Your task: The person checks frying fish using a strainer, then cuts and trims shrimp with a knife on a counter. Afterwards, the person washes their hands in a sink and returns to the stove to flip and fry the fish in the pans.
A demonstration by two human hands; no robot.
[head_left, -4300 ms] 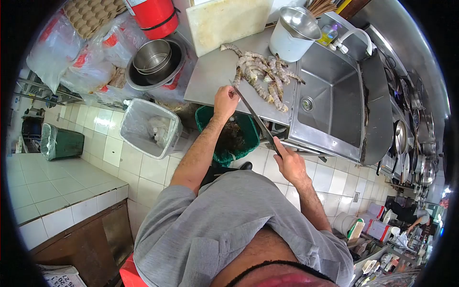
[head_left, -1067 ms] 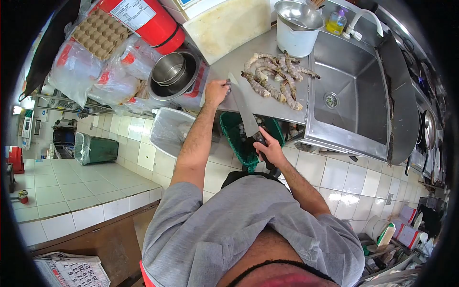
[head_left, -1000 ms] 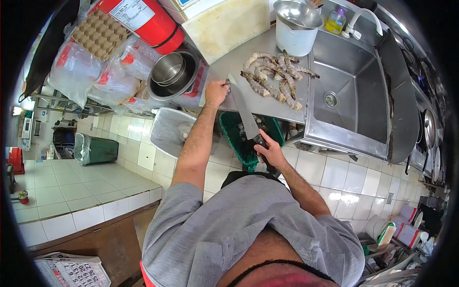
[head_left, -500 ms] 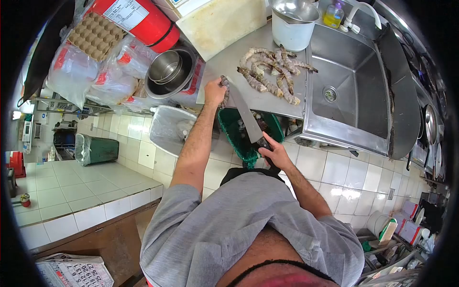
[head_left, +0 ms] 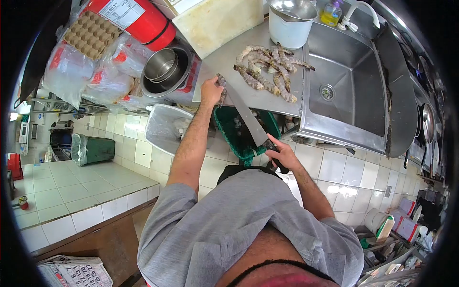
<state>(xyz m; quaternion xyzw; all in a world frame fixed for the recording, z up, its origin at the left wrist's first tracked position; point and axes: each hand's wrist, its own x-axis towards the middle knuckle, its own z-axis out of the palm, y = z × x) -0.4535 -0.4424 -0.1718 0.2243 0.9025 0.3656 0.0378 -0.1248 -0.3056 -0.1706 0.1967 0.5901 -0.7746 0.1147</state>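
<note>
A grey striped shrimp (head_left: 221, 89) is gripped in my left hand (head_left: 210, 91) at the front edge of the steel counter (head_left: 210, 67). My right hand (head_left: 283, 155) is wrapped round the black handle of a large knife (head_left: 248, 118). The blade slants up and left, its tip close beside the shrimp; whether they touch I cannot tell. Below the blade hangs or stands a green basket (head_left: 229, 138) with bits of pale and dark matter inside. Several more shrimp (head_left: 270, 69) lie in a pile on the counter, right of the knife tip.
Right of the counter is a steel sink (head_left: 344, 71). A white pot (head_left: 289, 33) topped by a metal bowl stands behind the shrimp. A cutting board (head_left: 220, 24) leans at the back. Steel bowls (head_left: 162, 67) and a clear plastic bin (head_left: 165, 129) are on the left.
My right hand and the knife handle have shifted slightly right and down, sliding the blade back a little. The left hand keeps its hold on the shrimp. The whole view has shifted slightly.
</note>
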